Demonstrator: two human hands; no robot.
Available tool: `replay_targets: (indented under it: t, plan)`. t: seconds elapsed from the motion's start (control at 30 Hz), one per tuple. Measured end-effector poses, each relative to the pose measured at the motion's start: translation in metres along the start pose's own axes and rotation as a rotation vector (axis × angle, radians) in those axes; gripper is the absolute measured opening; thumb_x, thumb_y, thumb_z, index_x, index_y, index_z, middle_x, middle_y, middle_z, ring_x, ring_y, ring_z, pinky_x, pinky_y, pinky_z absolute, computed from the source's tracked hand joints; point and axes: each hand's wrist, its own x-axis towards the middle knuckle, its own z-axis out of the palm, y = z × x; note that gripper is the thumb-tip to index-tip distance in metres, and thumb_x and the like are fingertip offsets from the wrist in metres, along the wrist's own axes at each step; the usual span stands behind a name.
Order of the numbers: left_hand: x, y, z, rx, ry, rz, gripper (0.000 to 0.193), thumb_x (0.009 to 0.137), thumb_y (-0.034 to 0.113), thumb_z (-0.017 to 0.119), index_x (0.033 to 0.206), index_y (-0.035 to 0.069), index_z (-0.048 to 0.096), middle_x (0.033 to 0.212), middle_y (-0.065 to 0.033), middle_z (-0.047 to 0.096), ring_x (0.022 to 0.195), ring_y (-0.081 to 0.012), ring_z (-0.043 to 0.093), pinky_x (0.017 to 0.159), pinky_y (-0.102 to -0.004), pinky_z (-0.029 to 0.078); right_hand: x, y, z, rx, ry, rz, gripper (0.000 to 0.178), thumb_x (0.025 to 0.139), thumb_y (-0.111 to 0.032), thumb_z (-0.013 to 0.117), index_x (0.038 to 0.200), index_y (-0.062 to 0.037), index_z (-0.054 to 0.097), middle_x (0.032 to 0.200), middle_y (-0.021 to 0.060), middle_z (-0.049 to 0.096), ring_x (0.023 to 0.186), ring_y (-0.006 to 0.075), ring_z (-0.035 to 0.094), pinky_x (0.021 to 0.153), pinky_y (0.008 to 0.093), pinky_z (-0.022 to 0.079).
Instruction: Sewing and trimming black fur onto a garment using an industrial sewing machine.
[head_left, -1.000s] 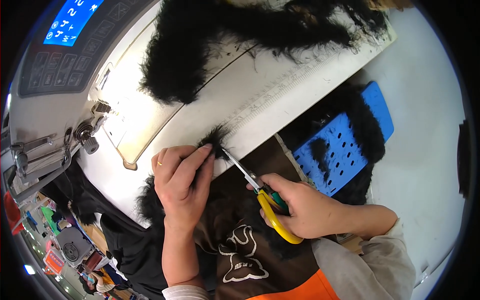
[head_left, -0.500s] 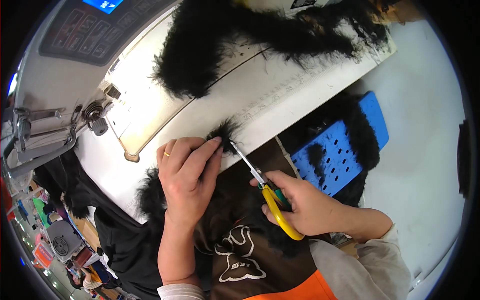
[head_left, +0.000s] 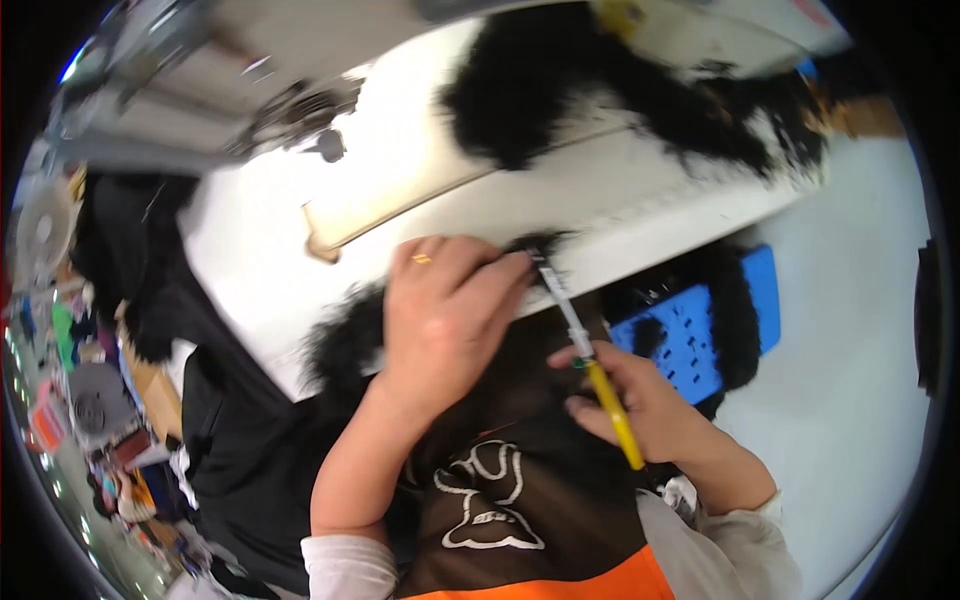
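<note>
My left hand (head_left: 440, 320), with a gold ring, is closed over the near edge of the white sewing machine bed. Its thumb and fingertips pinch a small tuft of black fur fabric (head_left: 545, 241). My right hand (head_left: 650, 405) grips a pair of scissors (head_left: 611, 408) with yellow and green handles. The slim blades point up and away, their tips at the fur beside my left fingertips. Motion blur hides whether the blades are apart. More black fur (head_left: 345, 335) shows beside my left wrist.
A large black fur piece (head_left: 520, 90) lies across the far part of the machine bed (head_left: 440, 215). Rightward, a blue perforated plate (head_left: 690, 325) carries fur scraps. Black cloth (head_left: 250, 450) hangs on the left. I wear a brown apron (head_left: 560, 490) with an orange band.
The view has swung, so the machine and fur appear shifted right. Both hands keep their holds, and the scissor tips stay at the fur tuft. The scissors now appear more edge-on.
</note>
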Motion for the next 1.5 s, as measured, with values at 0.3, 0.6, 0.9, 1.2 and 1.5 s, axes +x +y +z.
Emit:
replay_targets:
  t: [0.3, 0.6, 0.9, 1.2, 1.5]
  plan:
    - [-0.066, -0.022, -0.06, 0.268, 0.031, -0.021, 0.035, 0.081, 0.014, 0.081, 0.114, 0.005, 0.075, 0.099, -0.0055, 0.066, 0.085, -0.0246, 0.062, 0.073, -0.0385, 0.05, -0.011, -0.017, 0.0, -0.156, 0.204, 0.159, 0.044, 0.087, 0.007, 0.07, 0.127, -0.0101, 0.07, 0.104, -0.0036, 0.061, 0.094, 0.0056, 0.053, 0.086, 0.0219, 0.045]
    - [-0.143, -0.032, -0.123, 0.387, 0.119, -0.288, 0.034, 0.078, 0.002, 0.085, 0.111, 0.005, 0.076, 0.099, -0.0064, 0.066, 0.086, -0.0273, 0.063, 0.075, -0.0394, 0.051, -0.01, -0.012, -0.002, -0.133, 0.259, 0.235, 0.045, 0.086, 0.004, 0.069, 0.13, -0.0023, 0.066, 0.127, -0.0001, 0.063, 0.098, 0.008, 0.054, 0.091, 0.0233, 0.049]
    - [-0.138, -0.022, -0.136, 0.456, -0.001, -0.434, 0.034, 0.083, 0.0, 0.079, 0.114, 0.006, 0.067, 0.112, -0.0096, 0.065, 0.101, -0.0312, 0.063, 0.087, -0.0428, 0.051, -0.01, -0.01, 0.0, -0.109, 0.248, 0.196, 0.046, 0.086, 0.002, 0.069, 0.132, 0.0006, 0.064, 0.124, 0.0009, 0.063, 0.096, 0.0076, 0.054, 0.091, 0.0225, 0.048]
    - [-0.151, -0.035, -0.134, 0.474, 0.129, -0.46, 0.033, 0.084, -0.004, 0.079, 0.113, 0.004, 0.068, 0.109, -0.0109, 0.066, 0.097, -0.0328, 0.064, 0.083, -0.0415, 0.053, -0.009, -0.007, 0.001, -0.102, 0.284, 0.163, 0.048, 0.085, 0.003, 0.068, 0.133, 0.0007, 0.065, 0.127, 0.0019, 0.063, 0.096, 0.0089, 0.055, 0.091, 0.0236, 0.047]
    - [-0.164, -0.043, -0.141, 0.43, 0.127, -0.445, 0.034, 0.08, -0.006, 0.08, 0.111, 0.005, 0.069, 0.105, -0.0097, 0.065, 0.095, -0.0317, 0.063, 0.083, -0.0416, 0.052, -0.011, -0.006, 0.0, -0.142, 0.3, 0.19, 0.048, 0.085, 0.005, 0.068, 0.133, 0.0002, 0.065, 0.128, 0.002, 0.064, 0.097, 0.0086, 0.054, 0.089, 0.0231, 0.048]
